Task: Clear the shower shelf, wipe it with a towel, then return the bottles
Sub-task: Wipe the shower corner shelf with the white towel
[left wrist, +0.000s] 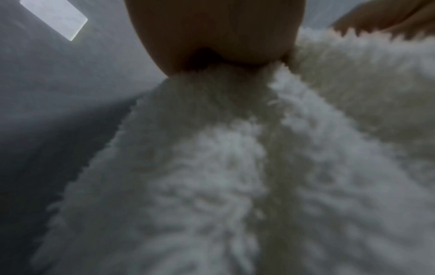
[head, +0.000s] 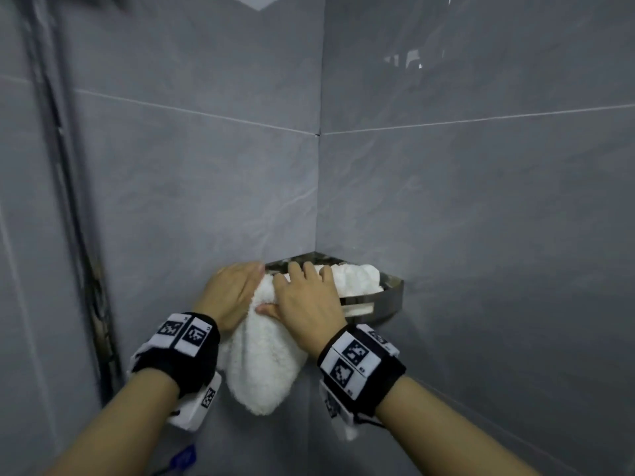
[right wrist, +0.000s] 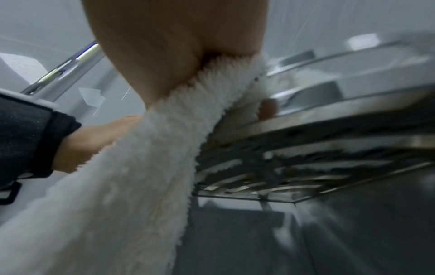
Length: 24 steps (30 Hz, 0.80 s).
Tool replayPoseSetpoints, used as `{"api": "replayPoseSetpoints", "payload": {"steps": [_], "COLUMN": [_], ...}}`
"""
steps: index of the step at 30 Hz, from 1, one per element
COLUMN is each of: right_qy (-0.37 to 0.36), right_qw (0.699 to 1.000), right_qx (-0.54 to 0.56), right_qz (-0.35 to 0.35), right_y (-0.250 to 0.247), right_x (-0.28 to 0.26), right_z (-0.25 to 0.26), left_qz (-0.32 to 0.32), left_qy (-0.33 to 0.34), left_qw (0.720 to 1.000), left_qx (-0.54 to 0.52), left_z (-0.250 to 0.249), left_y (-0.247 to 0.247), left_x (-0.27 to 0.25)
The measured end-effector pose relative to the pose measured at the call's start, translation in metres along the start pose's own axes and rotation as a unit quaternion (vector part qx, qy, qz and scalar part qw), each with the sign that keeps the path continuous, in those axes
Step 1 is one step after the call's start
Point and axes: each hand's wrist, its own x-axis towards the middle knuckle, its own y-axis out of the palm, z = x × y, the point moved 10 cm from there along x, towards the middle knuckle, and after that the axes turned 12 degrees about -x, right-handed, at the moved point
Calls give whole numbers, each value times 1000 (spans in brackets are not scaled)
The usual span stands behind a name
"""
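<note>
A metal corner shelf (head: 388, 298) (right wrist: 329, 119) is fixed where two grey tiled walls meet. A fluffy white towel (head: 264, 365) (left wrist: 212, 167) (right wrist: 117, 186) lies on it and hangs down over its front left edge. My left hand (head: 237, 290) (left wrist: 212, 31) presses flat against the towel's left side, fingers straight. My right hand (head: 305, 297) (right wrist: 176, 37) lies on top of the towel at the shelf's rim. In the right wrist view its fingers curl round the cloth. No bottles are in view.
Grey wall tiles (head: 481, 201) close in on both sides of the shelf. A dark vertical strip (head: 68, 201) runs down the left wall. A chrome bar (right wrist: 70, 68) shows in the right wrist view. Something small and blue (head: 185, 456) lies low at the bottom edge.
</note>
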Motion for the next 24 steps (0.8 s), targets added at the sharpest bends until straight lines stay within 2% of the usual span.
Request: {"api": "replayPoseSetpoints", "payload": {"steps": [5,10,16,24], "right_qy": [-18,-74,-114,-102], "right_qw": [999,997,991,981], "right_qx": [-7,25,66,167], "right_qz": [-29,-30,-28,-2], "right_y": [-2,-2,2,21], "right_x": [5,-4,-24,-49], "right_z": [6,-2,-41,-108], "left_qz": [-10,-33,-73,-56], "left_qy": [-8,-31,-65,-93], "left_qw": [1000,998,991,977], "left_qx": [-12,35,88,183], "left_z": [3,-4,-27,-85], "left_y": [-3,-1,9,54], "left_x": [0,-7,-21,-29]}}
